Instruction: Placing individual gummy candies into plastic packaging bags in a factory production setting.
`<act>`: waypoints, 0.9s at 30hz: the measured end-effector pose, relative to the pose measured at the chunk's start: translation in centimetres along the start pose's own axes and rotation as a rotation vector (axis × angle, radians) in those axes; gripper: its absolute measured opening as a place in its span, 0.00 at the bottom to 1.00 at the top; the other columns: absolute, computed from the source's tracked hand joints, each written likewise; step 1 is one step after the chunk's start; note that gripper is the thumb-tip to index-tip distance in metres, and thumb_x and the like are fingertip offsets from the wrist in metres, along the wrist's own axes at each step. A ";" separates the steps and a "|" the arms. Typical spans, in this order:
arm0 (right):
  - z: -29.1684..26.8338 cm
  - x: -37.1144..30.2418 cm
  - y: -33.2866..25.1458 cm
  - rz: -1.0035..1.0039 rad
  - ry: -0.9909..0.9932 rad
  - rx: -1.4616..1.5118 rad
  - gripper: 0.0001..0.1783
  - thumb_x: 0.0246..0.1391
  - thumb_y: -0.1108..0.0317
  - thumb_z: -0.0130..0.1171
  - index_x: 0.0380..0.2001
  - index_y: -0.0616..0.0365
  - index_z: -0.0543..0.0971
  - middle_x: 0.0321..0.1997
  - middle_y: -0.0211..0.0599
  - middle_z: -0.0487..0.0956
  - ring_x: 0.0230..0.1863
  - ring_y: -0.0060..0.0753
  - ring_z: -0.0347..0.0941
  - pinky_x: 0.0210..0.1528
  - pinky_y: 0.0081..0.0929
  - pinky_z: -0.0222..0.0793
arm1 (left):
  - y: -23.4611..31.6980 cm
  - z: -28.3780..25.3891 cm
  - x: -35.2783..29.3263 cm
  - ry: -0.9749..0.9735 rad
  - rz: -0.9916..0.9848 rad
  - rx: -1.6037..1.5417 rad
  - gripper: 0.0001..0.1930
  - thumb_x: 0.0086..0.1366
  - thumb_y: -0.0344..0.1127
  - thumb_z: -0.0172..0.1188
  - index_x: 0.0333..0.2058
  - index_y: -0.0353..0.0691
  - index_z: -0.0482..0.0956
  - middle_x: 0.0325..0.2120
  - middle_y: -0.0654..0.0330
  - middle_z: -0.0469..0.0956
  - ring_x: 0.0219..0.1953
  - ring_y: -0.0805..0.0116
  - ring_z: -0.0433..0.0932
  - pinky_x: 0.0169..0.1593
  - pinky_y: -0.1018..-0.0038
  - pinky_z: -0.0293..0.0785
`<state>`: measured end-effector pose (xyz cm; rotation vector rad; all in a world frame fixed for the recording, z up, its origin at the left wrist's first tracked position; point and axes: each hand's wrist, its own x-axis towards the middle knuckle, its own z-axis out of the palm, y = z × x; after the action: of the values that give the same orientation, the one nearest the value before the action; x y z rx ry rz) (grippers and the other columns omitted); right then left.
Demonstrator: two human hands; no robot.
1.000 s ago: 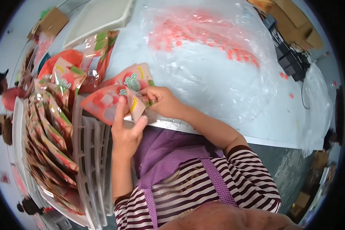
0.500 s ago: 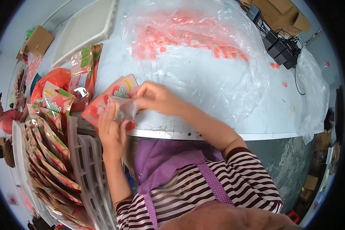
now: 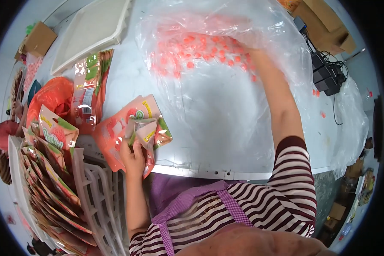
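My left hand point(image 3: 133, 158) is closed on a pink and green candy pouch point(image 3: 148, 133), its thumb and fingers gripping the lower part. The pouch's top looks opened out. Beneath it more flat pink pouches point(image 3: 112, 138) lie on the table near the front edge. My right arm stretches far forward, and my right hand point(image 3: 246, 42) reaches into a large clear plastic bag point(image 3: 175, 25). Next to that hand lies a spread of small red-pink candies point(image 3: 205, 49). Plastic and blur hide its fingers.
At left a white crate point(image 3: 87, 187) holds many filled pouches. Behind it are a stack of pouches point(image 3: 91, 87), a red plastic bag point(image 3: 51, 100) and a white tray point(image 3: 89, 32). Black power adapters point(image 3: 326, 77) with cables and a cardboard box point(image 3: 324, 25) sit at right.
My right hand has left the pouch and moved forward and right into the clear bag among the candies. My left hand keeps hold of the pouch.
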<state>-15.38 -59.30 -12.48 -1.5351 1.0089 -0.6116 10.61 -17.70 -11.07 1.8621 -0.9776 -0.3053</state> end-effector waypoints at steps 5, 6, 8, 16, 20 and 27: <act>3.9 1.9 -4.5 0.063 -0.087 -0.068 0.28 0.54 0.48 0.46 0.55 0.51 0.68 0.50 0.43 0.74 0.48 0.39 0.70 0.48 0.33 0.65 | -1.2 0.0 -0.2 0.035 0.030 0.088 0.08 0.64 0.31 0.49 0.35 0.30 0.69 0.28 0.57 0.73 0.31 0.72 0.71 0.36 0.76 0.68; 4.2 2.5 -5.5 0.086 -0.084 -0.084 0.28 0.54 0.48 0.46 0.55 0.51 0.68 0.50 0.42 0.73 0.47 0.38 0.70 0.48 0.32 0.65 | -1.3 0.4 -0.2 0.010 0.032 0.101 0.08 0.64 0.31 0.49 0.35 0.31 0.69 0.28 0.57 0.73 0.30 0.72 0.71 0.35 0.76 0.68; 4.7 0.6 -6.1 0.131 -0.113 -0.116 0.28 0.54 0.48 0.45 0.55 0.50 0.67 0.51 0.39 0.73 0.47 0.35 0.71 0.49 0.30 0.65 | -0.9 0.4 -0.1 0.012 0.043 0.114 0.08 0.64 0.31 0.49 0.35 0.31 0.69 0.27 0.58 0.72 0.30 0.73 0.71 0.35 0.76 0.68; 6.8 -4.3 -8.0 -0.051 -0.287 -0.669 0.28 0.53 0.45 0.48 0.53 0.47 0.70 0.50 0.36 0.74 0.50 0.29 0.68 0.52 0.27 0.62 | -1.3 0.2 0.1 0.021 0.004 0.094 0.07 0.64 0.30 0.48 0.33 0.31 0.68 0.27 0.60 0.72 0.31 0.76 0.69 0.35 0.78 0.67; 6.7 -7.0 -4.6 -0.430 -0.421 -0.693 0.20 0.53 0.53 0.53 0.47 0.46 0.74 0.51 0.33 0.74 0.52 0.34 0.66 0.52 0.30 0.62 | -0.9 0.1 0.4 -0.010 0.034 0.113 0.07 0.65 0.30 0.48 0.35 0.31 0.68 0.29 0.59 0.73 0.32 0.76 0.70 0.37 0.78 0.67; 5.1 -15.5 -4.6 -0.689 -0.059 -0.801 0.14 0.47 0.61 0.60 0.38 0.51 0.78 0.51 0.33 0.72 0.50 0.40 0.65 0.52 0.35 0.60 | -0.6 0.0 0.3 0.009 0.037 0.073 0.10 0.65 0.35 0.50 0.34 0.31 0.68 0.28 0.59 0.71 0.32 0.75 0.67 0.37 0.78 0.66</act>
<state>-17.62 -43.50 -6.91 -2.6449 0.6819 -0.6510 11.09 -17.78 -11.54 1.9071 -1.0282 -0.2416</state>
